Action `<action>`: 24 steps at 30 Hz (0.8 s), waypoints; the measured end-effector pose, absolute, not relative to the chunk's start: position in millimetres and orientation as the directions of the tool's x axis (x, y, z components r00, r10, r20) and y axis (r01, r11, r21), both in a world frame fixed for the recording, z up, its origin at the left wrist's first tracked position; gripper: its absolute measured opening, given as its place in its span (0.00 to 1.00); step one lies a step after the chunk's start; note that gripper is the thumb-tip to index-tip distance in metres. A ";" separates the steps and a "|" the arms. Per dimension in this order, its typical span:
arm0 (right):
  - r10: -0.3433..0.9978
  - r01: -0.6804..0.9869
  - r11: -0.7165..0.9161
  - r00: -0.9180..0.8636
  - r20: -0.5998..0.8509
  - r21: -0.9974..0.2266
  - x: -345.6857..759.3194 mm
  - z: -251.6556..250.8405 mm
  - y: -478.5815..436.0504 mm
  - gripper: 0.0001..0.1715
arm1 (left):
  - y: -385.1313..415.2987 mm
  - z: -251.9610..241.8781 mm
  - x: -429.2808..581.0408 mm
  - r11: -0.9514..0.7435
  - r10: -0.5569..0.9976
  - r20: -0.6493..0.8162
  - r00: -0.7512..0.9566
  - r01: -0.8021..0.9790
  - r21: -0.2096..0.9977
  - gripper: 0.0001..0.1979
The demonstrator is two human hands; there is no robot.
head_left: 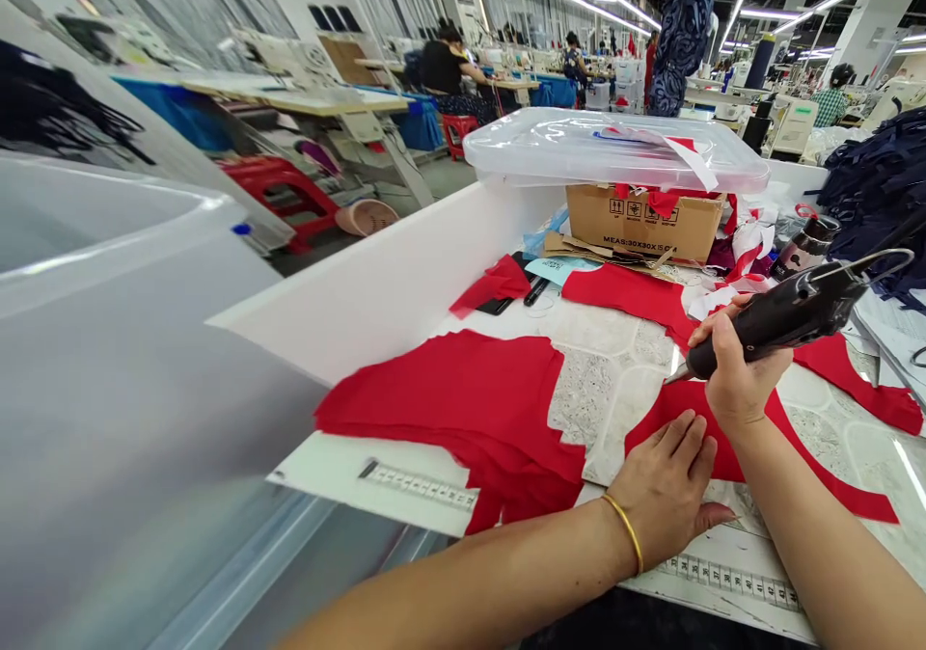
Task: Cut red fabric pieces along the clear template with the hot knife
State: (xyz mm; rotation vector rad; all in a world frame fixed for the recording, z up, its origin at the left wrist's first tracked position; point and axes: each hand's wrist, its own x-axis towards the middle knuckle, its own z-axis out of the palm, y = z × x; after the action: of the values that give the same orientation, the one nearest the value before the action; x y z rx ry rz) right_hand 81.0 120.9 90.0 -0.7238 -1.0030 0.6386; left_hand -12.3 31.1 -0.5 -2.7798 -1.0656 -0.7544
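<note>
My left hand [666, 476], with a gold bangle at the wrist, lies flat on a curved red fabric piece [781, 438], fingers stretched out. My right hand [745, 370] is wrapped round a black handheld power tool [788, 308] with a wire loop at its rear end. Its narrow metal tip points down-left, at the upper edge of the red piece; whether it touches the cloth I cannot tell. To the left lies a stack of red fabric pieces [449, 390]. Another long red strip [622, 293] is spread out behind my right hand.
A cardboard box [643, 230] stands at the back under a clear plastic lid [614, 144] with scraps on it. A dark bottle [806, 245] and navy strips [879, 187] are at the right. Measuring tape [730, 578] runs along the front edge. A white partition [405, 264] borders the left.
</note>
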 end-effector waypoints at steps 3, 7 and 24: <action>0.769 -0.167 0.608 0.366 0.524 -0.776 80.7 91.3 111.2 0.17 | 31.2 0.8 -12.4 -0.769 0.592 0.501 0.632 0.628 0.116 0.36; 0.772 -0.156 0.601 0.364 0.520 -0.784 78.4 90.7 105.1 0.15 | 31.4 2.1 -12.4 -0.775 0.579 0.526 0.623 0.621 0.118 0.34; 0.809 -0.253 0.586 0.239 0.537 -0.770 70.8 89.0 86.6 0.11 | 29.5 -3.5 -7.6 -0.753 0.641 0.460 0.615 0.619 0.221 0.32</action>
State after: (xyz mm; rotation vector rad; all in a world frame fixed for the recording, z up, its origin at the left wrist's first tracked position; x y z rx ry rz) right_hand 70.8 86.6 89.0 -0.6097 -1.0993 0.7919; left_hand -7.6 29.5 -3.5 -2.8593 -1.1157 -0.8392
